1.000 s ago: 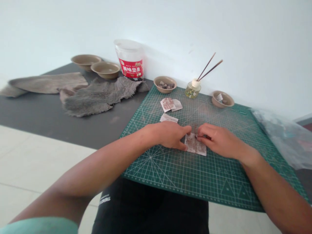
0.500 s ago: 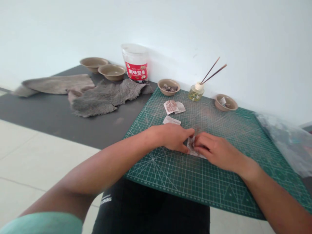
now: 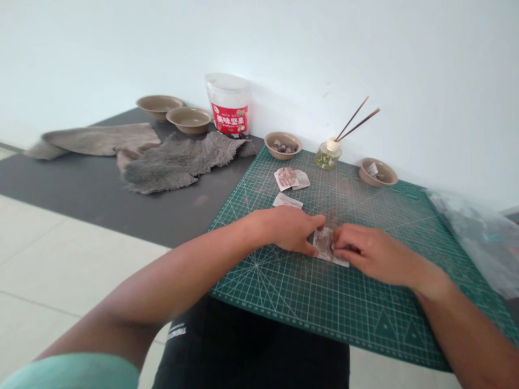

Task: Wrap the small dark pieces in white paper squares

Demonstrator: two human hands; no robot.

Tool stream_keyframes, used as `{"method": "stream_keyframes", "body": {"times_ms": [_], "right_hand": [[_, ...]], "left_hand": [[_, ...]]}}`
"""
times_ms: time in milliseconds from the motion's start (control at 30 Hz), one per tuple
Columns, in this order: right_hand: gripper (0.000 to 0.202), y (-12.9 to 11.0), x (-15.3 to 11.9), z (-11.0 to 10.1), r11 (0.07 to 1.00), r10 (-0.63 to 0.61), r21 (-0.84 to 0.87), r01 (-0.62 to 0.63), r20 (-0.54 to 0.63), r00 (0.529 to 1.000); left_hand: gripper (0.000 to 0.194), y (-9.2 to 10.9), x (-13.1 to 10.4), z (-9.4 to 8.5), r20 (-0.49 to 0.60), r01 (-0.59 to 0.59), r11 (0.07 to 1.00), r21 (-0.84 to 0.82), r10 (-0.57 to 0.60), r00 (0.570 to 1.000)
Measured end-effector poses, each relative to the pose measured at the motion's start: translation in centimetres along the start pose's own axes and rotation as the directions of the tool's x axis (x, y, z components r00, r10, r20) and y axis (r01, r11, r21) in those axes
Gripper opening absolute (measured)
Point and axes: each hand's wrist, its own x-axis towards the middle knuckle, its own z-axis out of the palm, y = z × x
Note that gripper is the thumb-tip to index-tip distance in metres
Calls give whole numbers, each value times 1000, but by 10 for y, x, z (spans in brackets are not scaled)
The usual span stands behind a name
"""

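A small whitish piece of paper, smeared with brown, lies flat on the green cutting mat. My left hand rests at its left side, thumb and forefinger apart and touching the paper's left corners. On the right part of the paper my right hand is closed in a pinch. A bit of something small and light shows at those fingertips, too hidden to name. Beyond my left hand lie another pale piece and two overlapping pieces, the front one brown-smeared.
Behind stand a bowl of small dark lumps, a reed diffuser and a bowl with scraps. Clear plastic covers the right edge. Leftward are grey furry hide, two bowls and a clear tub.
My right hand has slid a little to the right across the paper, uncovering more of its brown-smeared surface. My left hand stays at the paper's left edge.
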Motion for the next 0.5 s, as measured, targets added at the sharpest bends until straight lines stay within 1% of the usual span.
{"method": "stream_keyframes", "body": {"times_ms": [33,67,133,200,267,300,333,367,400,433,500], "right_hand": [[12,-1,0,1,1000,-29,8,29,3,1000],[13,-2,1,2,999,-43,-3,43,-19,999],[14,-1,1,3,996,24,-78,-34,-124,992],[12,1,1,3,987,75,-128,-97,-165,984],[13,1,0,3,990,22,-136,-33,-83,996],[15,0,-1,3,991,-27,-133,20,-51,998],[16,-1,-1,4,989,-68,-135,63,-33,997],[18,-2,-1,4,986,-92,-144,85,-39,995],[18,-2,-1,4,984,-94,-158,84,-62,994],[18,-1,0,3,983,-72,-173,55,-94,993],[15,1,0,-1,982,8,-186,-34,-138,990]], "left_hand": [[51,0,0,0,-2,-4,1000,-3,4,1000],[51,0,0,0,-5,-4,1000,-5,4,1000],[51,0,0,1,-13,5,1000,-1,-5,1000],[51,-1,1,2,-12,14,1000,8,-14,1000],[53,-1,1,3,-10,9,1000,14,-8,1000],[53,-1,1,4,-11,3,1000,14,-3,1000],[52,-2,1,4,-14,0,1000,13,1,1000],[52,-2,2,4,-19,-1,1000,12,1,1000],[51,-2,2,4,-25,2,1000,12,-1,1000],[51,-2,2,4,-24,5,1000,13,-5,1000],[52,-2,2,3,-22,5,1000,22,-5,1000]]}}
